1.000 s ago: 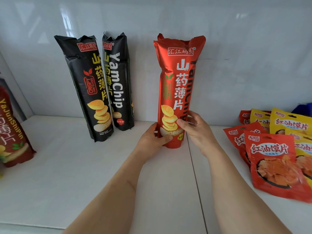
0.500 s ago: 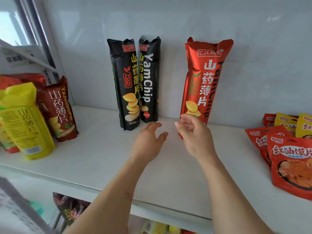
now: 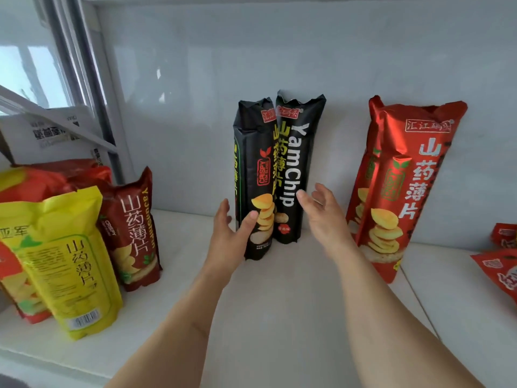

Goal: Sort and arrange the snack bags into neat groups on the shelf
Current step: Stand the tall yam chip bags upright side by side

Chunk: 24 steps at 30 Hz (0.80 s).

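Observation:
Two tall black yam chip bags stand side by side against the back wall, the left one (image 3: 251,152) slightly in front of the right one (image 3: 303,152). My left hand (image 3: 228,233) reaches the left black bag low down, thumb lying on its front and fingers straight along its left side. My right hand (image 3: 321,217) hovers open just right of the right black bag, not clearly touching it. A tall red yam chip bag (image 3: 405,177) leans against the wall further right, free of both hands.
A yellow bag (image 3: 64,261) and a dark red bag (image 3: 131,228) stand at the left of the white shelf (image 3: 279,303), with more red bags behind them. Flat red snack bags (image 3: 500,273) lie at the right edge. A cardboard box (image 3: 47,135) sits back left.
Both hands let go of the tall red bag, which now leans on the wall, and moved left to the two black bags. The view swung left.

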### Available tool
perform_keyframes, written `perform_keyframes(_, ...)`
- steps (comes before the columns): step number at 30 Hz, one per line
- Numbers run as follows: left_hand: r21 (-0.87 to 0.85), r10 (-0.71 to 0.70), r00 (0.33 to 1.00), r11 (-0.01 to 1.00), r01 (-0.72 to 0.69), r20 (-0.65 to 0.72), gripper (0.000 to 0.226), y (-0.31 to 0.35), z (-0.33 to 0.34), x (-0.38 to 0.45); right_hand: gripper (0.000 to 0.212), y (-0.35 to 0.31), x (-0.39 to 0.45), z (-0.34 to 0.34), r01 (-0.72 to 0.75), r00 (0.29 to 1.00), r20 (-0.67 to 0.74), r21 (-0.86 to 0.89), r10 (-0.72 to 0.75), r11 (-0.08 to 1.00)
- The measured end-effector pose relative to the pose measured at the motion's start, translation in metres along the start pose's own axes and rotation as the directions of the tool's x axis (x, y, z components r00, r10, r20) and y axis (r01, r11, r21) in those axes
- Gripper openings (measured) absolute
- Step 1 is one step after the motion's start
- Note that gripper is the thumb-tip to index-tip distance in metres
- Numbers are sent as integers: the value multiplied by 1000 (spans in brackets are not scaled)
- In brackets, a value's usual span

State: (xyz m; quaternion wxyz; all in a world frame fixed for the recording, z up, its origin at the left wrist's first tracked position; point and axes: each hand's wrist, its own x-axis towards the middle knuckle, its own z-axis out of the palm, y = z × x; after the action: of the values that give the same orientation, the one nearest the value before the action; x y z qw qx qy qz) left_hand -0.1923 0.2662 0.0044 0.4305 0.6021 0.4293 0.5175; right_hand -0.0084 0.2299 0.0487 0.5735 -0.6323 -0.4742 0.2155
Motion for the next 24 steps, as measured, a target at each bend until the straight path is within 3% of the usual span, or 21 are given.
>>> perform_keyframes(5,-134,15,979,991,13,202,95,-19,-5,23,63,-20,39,19,55,999,-3,32,-55,998)
perform_keyframes(8,-184,10,967,982,39,255,90,-23,-8,34,60,-20,51,25,58,998,-1,57,-58,997)
perform_keyframes(13,-125,-10,935,990,58,355,88,-25,-11,47,63,-13,62,26,60,998,-13,10,-60,998)
perform_keyframes(15,-88,-18,938,995,51,346,87,-24,-12,48,61,-10,65,18,61,998,-7,-22,-61,998)
perform_keyframes(19,-23,-45,958,998,54,282,113,-21,-12,43,55,-3,65,-7,64,995,79,-55,-60,996)
perform_keyframes(24,93,-41,967,996,18,252,111,-18,-8,32,54,6,60,-32,57,990,130,31,-60,998)
